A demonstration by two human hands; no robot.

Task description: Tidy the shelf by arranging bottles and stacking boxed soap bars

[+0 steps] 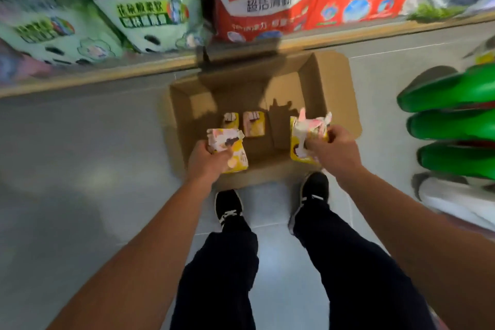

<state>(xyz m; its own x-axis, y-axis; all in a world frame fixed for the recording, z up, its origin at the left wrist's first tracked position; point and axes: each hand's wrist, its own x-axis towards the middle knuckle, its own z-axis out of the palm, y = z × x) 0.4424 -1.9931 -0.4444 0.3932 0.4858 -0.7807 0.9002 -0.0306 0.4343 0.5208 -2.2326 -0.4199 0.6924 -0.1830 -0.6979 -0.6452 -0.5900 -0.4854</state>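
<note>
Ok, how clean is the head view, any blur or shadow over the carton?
Head view: the shelf bags and the green bottles at the edges are smeared and bent by the wide lens; the soap packs in the left hand and right hand stay readable; shadow darkens the cardboard box floor.

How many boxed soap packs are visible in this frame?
4: one in the left hand, one in the right hand, two lying in the cardboard box. More may hide beneath the hands.
</note>
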